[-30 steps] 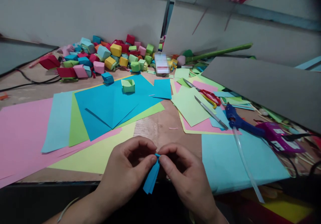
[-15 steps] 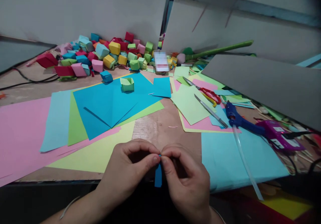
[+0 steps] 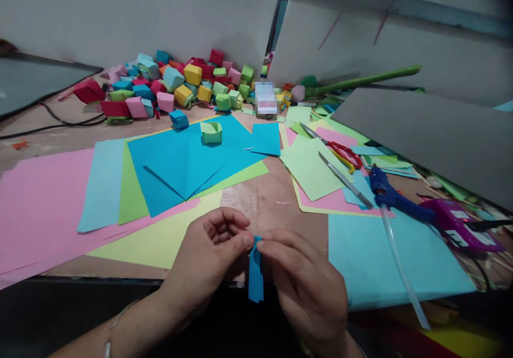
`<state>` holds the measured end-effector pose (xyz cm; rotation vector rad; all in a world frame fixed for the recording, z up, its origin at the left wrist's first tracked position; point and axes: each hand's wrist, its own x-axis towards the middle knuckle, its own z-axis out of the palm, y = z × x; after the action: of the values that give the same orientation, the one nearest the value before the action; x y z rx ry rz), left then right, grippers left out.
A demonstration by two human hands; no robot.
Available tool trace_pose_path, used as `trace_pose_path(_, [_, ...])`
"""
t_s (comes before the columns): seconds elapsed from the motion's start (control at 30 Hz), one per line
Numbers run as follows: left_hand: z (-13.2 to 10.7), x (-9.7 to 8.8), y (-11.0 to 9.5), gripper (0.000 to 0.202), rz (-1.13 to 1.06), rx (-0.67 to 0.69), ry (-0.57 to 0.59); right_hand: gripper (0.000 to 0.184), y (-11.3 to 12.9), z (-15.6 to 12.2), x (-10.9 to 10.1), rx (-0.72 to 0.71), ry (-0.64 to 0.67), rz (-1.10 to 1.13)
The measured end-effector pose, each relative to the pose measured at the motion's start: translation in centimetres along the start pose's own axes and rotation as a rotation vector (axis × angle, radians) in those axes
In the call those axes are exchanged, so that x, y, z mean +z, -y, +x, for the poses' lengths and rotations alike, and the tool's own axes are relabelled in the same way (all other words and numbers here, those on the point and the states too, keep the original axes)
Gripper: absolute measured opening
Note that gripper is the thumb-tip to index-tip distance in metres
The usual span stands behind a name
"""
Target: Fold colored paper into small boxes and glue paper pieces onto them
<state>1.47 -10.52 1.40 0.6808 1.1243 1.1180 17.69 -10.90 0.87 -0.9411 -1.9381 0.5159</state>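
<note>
A narrow blue paper strip (image 3: 255, 278) hangs between my hands at the table's front edge, its lower end free. My left hand (image 3: 212, 256) is closed, with the thumb against the strip's upper left side and the fingers curled. My right hand (image 3: 308, 278) pinches the upper right side of the strip between thumb and fingers. The strip looks folded, with layers slightly offset at the bottom. Beyond the hands, a small light green folded paper box (image 3: 211, 132) sits on a large blue sheet (image 3: 176, 160). A smaller blue square of paper (image 3: 266, 138) lies beside it.
A heap of coloured folded paper boxes (image 3: 192, 75) lines the back. Red-handled scissors (image 3: 344, 155) and a metal blade (image 3: 345, 180) lie on paper at right. Further right, a blue and purple glue gun (image 3: 401, 200) has a glue stick hanging forward. Pink sheets (image 3: 48, 203) cover the left.
My hands have come slightly apart at the top, and more of the blue strip shows. The left index finger has lifted off it. The view has shifted a little left.
</note>
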Motion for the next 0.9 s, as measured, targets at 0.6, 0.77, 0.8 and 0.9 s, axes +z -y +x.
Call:
trace_pose_path(0.6, [-0.4, 0.1, 0.5, 0.014, -0.105, -0.064, -0.006, 0.012, 0.7, 0.0, 2.2, 0.404, -0.234, 0.306])
trace_pose_path(0.77, [-0.3, 0.3, -0.1, 0.006, 0.092, 0.111, -0.014, 0.013, 0.8, -0.1, 2.5, 0.450, -0.290, 0.444])
trace_pose_path(0.8, [-0.3, 0.4, -0.3, 0.008, 0.132, 0.154, -0.015, 0.011, 0.9, -0.1, 2.6, 0.470, -0.298, 0.472])
trace_pose_path(0.9, [-0.4, 0.6, -0.7, 0.013, 0.236, 0.234, -0.032, 0.007, 0.9, 0.0, 2.8, 0.569, -0.319, 0.577])
